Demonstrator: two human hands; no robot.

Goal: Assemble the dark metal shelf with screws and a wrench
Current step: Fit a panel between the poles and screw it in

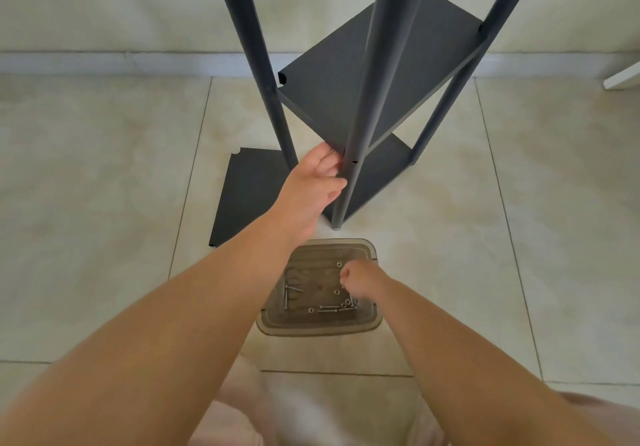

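gripping shelf post [360,106], left hand [313,185]; right hand [360,281] among screws [327,308]

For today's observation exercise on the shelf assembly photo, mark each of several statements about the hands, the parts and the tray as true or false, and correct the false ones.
1. The left hand holds the shelf's front post. True.
2. The right hand reaches into a tray of screws. True.
3. The tray stands on the upper shelf panel. False: it stands on the tiled floor.
4. A spare dark panel lies flat on the floor. True.
5. The right hand holds a wrench. False: no wrench shows.
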